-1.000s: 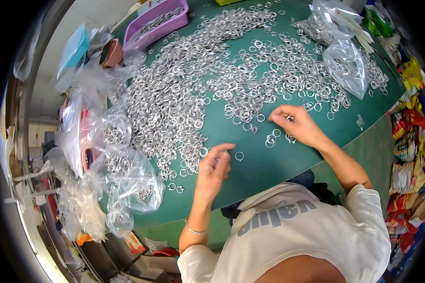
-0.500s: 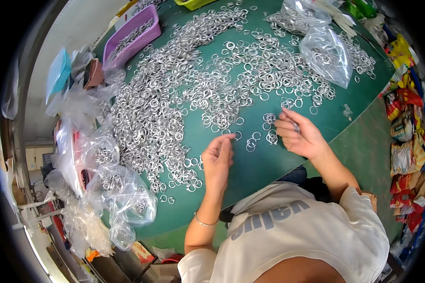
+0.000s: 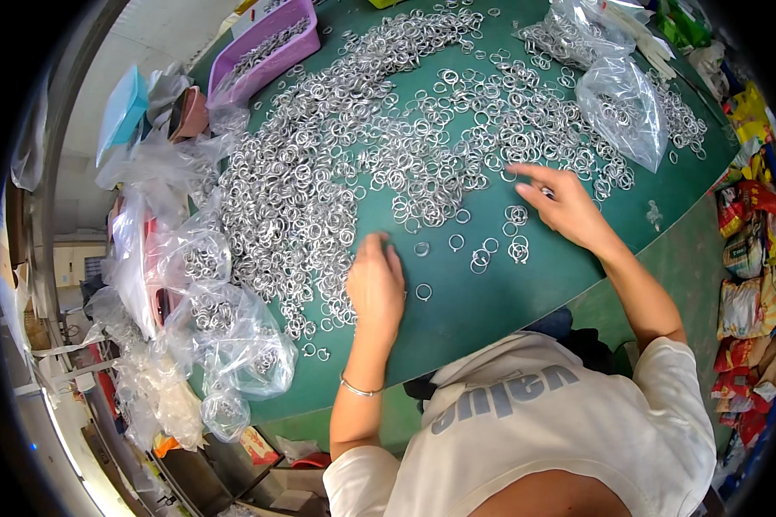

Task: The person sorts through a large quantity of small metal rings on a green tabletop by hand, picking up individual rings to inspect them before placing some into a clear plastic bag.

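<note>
Silver metal rings [image 3: 284,189] cover much of the green tabletop [image 3: 483,319] in broad, loose heaps. My left hand [image 3: 376,289] lies at the right edge of the left heap, its fingertips bent and smeared by motion, so whether it holds anything is unclear. My right hand [image 3: 569,207] stretches its index finger to the lower edge of the middle heap, while its other fingers curl around a few rings [image 3: 547,192]. Between my hands lie several separate rings [image 3: 456,243] and a small cluster of rings [image 3: 516,231].
A purple basket [image 3: 272,56] holding metal pieces stands at the far left. Clear plastic bags [image 3: 241,336] with rings crowd the left edge, and another clear bag [image 3: 621,112] lies at the far right. Colourful packages [image 3: 741,297] line the right side beyond the table.
My left hand has moved left to the heap's edge. The right hand has extended its index finger to the middle heap. More single rings lie between them, and the view has shifted slightly.
</note>
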Action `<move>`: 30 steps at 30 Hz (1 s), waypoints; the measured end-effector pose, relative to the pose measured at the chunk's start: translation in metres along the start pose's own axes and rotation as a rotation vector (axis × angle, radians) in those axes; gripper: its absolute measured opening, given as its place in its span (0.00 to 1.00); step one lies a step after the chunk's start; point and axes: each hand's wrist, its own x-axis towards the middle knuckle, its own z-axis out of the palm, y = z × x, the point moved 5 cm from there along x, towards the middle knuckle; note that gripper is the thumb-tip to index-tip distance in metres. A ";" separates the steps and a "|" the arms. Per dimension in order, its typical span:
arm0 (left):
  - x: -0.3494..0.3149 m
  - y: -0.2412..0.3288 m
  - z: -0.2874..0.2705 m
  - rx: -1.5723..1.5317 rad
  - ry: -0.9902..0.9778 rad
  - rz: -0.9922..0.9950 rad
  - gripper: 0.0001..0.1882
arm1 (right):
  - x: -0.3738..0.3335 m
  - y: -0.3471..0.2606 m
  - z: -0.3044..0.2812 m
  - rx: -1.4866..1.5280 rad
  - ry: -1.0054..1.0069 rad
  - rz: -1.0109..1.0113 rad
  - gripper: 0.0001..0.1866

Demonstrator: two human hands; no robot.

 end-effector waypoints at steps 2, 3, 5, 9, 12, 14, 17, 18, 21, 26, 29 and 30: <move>0.004 0.017 -0.002 -0.086 0.099 0.161 0.13 | 0.015 0.001 0.021 -0.260 -0.011 -0.177 0.15; 0.005 0.029 -0.004 -0.133 0.149 0.242 0.15 | 0.021 -0.005 0.030 -0.394 -0.018 -0.263 0.17; 0.010 0.054 0.001 -0.119 0.004 0.316 0.19 | 0.023 -0.021 0.057 -0.617 -0.215 -0.129 0.21; 0.025 0.049 0.011 -0.017 -0.099 0.335 0.17 | -0.005 -0.038 0.078 -0.653 -0.436 -0.191 0.22; 0.031 0.021 0.000 0.081 -0.038 0.271 0.16 | -0.017 -0.039 0.062 -0.461 -0.502 -0.279 0.16; 0.032 -0.006 -0.007 0.188 -0.022 0.209 0.18 | -0.016 -0.025 0.042 -0.407 -0.401 -0.267 0.12; 0.028 -0.012 -0.019 0.167 0.020 0.203 0.17 | 0.000 -0.015 0.017 -0.496 -0.121 -0.137 0.08; 0.025 -0.004 -0.021 0.121 0.044 0.214 0.17 | 0.007 -0.011 0.013 -0.550 -0.028 -0.154 0.07; 0.019 0.025 -0.006 -0.010 0.027 0.355 0.15 | 0.019 0.002 0.019 -0.673 0.090 -0.199 0.06; 0.016 0.024 -0.002 0.086 -0.019 0.295 0.13 | 0.016 0.009 0.013 -0.651 0.114 -0.225 0.07; 0.019 0.025 -0.004 0.051 -0.050 0.298 0.12 | 0.012 0.002 0.001 -0.591 0.148 -0.223 0.07; 0.023 0.034 0.000 -0.020 -0.023 0.362 0.11 | 0.014 0.000 0.002 -0.629 0.139 -0.241 0.07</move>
